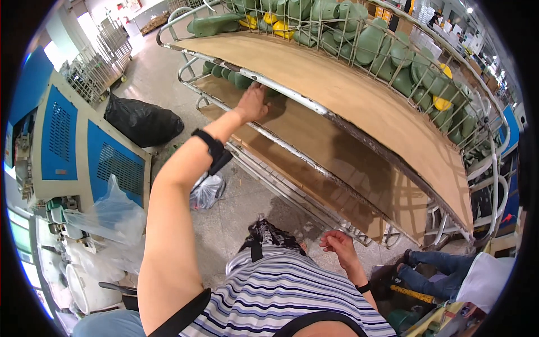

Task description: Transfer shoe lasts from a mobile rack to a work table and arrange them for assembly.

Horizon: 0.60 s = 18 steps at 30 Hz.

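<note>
My left hand (252, 104) reaches in under the front rail of the rack's top shelf. Its fingers are closed around a green shoe last, mostly hidden by the hand and the rail. Just left of it, a row of green shoe lasts (227, 74) stands on the second shelf (314, 135). A black band (212, 150) circles my left forearm. Low beside my body hangs my right hand (338, 245), fingers loosely bent and apart, with nothing visible in them. It is nearest the rack's lower front edge.
Green and yellow shoe lasts (368, 45) fill a wire section behind the brown top shelf (348, 84). A black bag (143, 119) and a clear plastic bag (208, 191) lie on the floor. A blue and cream machine (84, 140) stands left; another person's legs (435, 272) show right.
</note>
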### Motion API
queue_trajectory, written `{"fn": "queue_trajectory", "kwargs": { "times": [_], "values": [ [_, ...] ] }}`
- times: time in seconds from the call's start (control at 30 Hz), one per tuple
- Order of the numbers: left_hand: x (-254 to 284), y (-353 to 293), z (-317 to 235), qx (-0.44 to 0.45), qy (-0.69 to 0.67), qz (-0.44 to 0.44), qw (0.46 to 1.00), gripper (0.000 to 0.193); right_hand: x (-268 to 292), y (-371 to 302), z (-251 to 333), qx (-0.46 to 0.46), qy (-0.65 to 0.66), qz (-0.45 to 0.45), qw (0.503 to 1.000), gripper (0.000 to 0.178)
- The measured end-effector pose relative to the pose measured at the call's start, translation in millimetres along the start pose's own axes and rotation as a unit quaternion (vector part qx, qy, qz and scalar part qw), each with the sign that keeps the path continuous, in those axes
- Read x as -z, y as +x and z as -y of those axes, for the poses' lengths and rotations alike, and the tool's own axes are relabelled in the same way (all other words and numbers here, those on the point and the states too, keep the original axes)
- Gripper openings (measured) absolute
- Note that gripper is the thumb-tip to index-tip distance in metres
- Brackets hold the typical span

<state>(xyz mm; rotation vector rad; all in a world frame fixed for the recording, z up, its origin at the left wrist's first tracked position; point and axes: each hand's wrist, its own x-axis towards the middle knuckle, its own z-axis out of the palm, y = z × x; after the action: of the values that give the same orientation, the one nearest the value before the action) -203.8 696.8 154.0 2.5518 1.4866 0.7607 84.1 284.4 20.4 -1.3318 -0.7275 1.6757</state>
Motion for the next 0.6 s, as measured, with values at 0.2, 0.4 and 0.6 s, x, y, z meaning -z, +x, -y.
{"fn": "queue_trajectory", "kwargs": {
  "times": [0.2, 0.4, 0.6],
  "values": [
    [-20, 96, 81, -0.036, 0.092, 0.157, 0.983, 0.046, -34, 30, 15, 0.048, 0.015, -0.09, 0.995, 0.026],
    [10, 78, 100, -0.123, 0.039, 0.281, 0.951, 0.055, -123, 75, -1, 0.07, 0.133, -0.211, 0.966, 0.025],
    [27, 73, 76, -0.177, -0.009, 0.411, 0.894, 0.065, -203, 122, 24, 0.071, 0.119, -0.171, 0.975, 0.034]
  ]
}}
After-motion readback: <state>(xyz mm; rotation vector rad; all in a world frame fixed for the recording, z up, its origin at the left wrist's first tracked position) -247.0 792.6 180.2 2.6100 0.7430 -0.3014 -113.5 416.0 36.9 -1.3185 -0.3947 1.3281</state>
